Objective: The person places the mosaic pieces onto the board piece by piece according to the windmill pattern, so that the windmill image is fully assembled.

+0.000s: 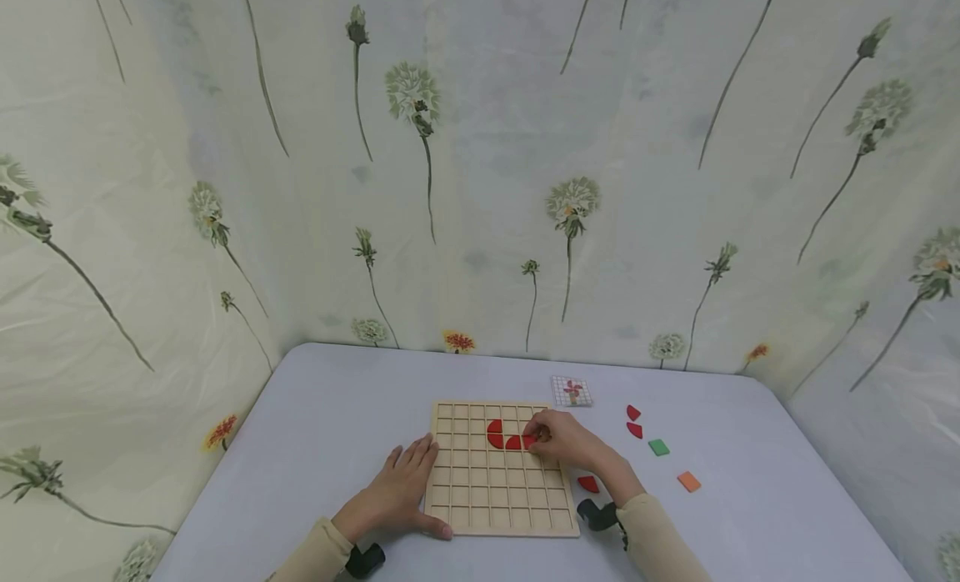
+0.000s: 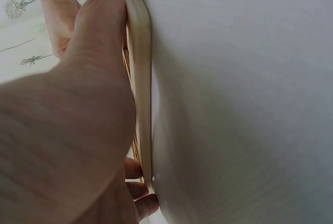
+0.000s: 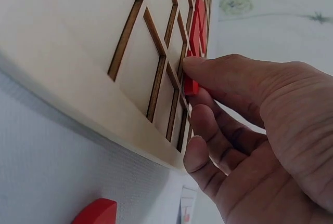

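Lower left of centre: our left hand [image 1: 401,490] lies spread at the gridded board's [image 1: 480,499] left edge | lower centre: our right hand [image 1: 567,440] pinches a red piece [image 1: 528,442]; we're likely placing it | next probably needs seating it flush

White table [image 1: 337,407] bearing gridded board [image 1: 498,496], picture card [image 1: 572,391], red pieces [image 1: 634,430], green tile [image 1: 659,448], orange tile [image 1: 688,482]

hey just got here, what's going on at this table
A person's right hand pinches a red piece at the gridded wooden board, beside other red pieces already on it. The left hand rests at the board's left edge. To the board's right lie three loose red pieces, a green tile and an orange tile; a picture card lies near its far right corner.
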Demonstrator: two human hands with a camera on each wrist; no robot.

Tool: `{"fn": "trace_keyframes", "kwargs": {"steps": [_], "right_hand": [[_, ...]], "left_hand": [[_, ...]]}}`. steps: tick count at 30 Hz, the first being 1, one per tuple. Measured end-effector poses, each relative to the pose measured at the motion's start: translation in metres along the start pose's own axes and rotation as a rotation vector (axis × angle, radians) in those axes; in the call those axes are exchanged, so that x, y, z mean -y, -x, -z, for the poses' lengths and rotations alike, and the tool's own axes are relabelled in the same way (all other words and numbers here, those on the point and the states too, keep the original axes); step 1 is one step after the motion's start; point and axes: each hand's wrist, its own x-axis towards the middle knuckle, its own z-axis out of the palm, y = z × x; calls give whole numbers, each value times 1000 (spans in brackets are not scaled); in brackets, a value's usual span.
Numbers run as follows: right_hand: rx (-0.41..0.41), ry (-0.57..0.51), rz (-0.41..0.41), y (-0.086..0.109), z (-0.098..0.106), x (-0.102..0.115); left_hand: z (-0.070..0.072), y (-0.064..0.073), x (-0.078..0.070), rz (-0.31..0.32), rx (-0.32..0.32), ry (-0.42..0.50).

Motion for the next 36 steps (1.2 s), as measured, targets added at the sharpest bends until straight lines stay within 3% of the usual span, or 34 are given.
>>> {"fn": "trace_keyframes", "kwargs": {"steps": [14,23,36], "right_hand": [[-18,31,-3,-2,-4,2],[-11,-8,-39,0,-1,0],[-152,-16,-99,23,31,-14]], "left_hand": [[2,0,-2,4,12,7],[1,-1,-3,31,20,-9],[0,-1,-2,14,2,-24]]}}
